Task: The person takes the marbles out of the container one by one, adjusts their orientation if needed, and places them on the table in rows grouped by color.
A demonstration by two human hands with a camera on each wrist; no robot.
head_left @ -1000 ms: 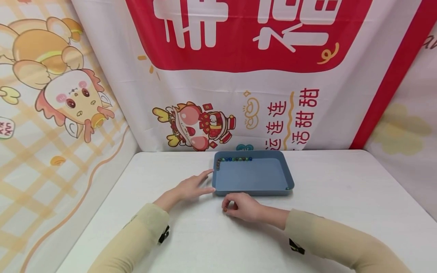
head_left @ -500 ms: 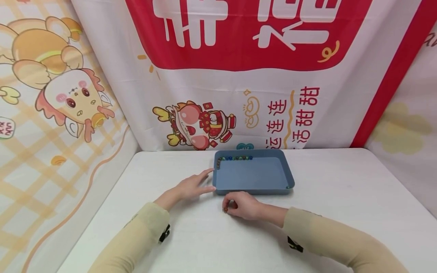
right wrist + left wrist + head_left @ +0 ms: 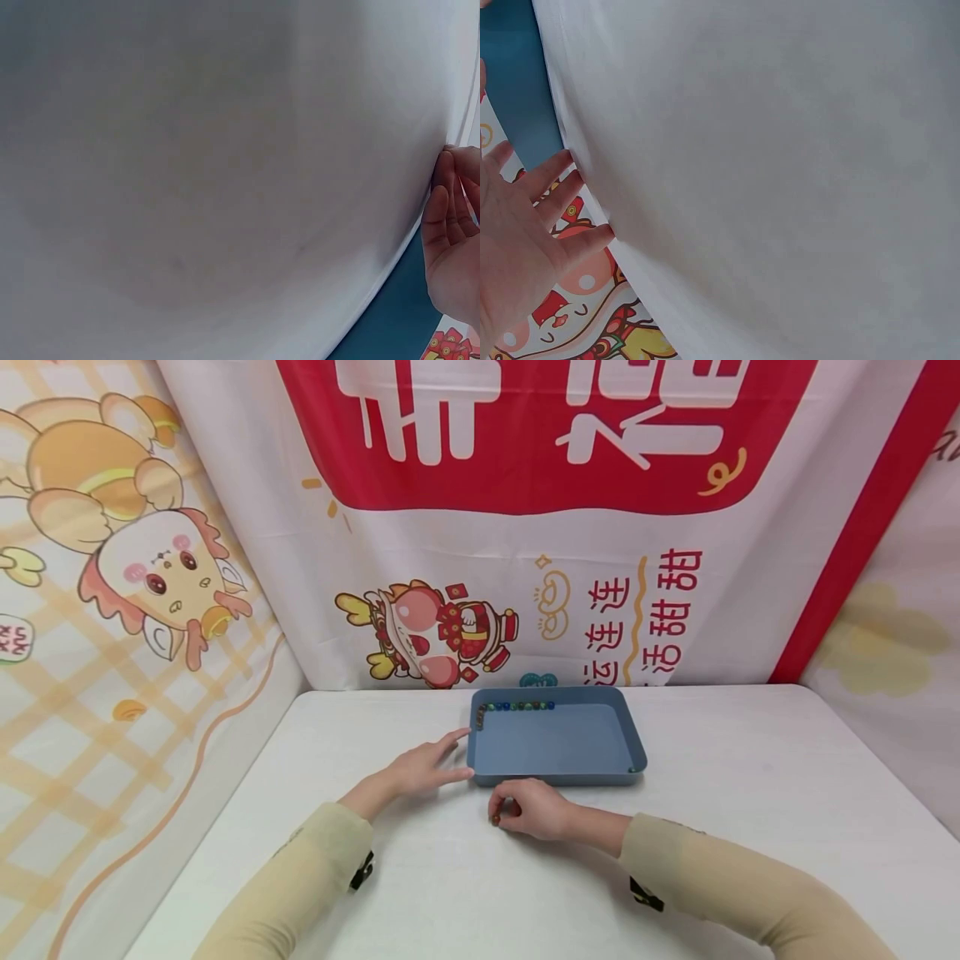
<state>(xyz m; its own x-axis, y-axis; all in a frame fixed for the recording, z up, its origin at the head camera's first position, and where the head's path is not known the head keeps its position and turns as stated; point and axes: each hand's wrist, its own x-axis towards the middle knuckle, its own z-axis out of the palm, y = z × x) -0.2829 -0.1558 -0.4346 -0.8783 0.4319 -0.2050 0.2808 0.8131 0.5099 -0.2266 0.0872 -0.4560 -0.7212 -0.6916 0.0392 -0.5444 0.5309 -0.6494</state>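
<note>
1. A reddish-brown marble is pinched between the thumb and the curled fingers of the right hand; whether the table is touched by it cannot be told.
2. This marble is held outside the blue tray, before its near wall, toward the left end.
3. The fingers of the left hand are spread and nothing is grasped; the tray's left side is met by the fingertips.
4. Inside, a line of marbles is set along the far wall, and brown ones along the left wall.
5. A single marble is seen in the near right corner.
</note>
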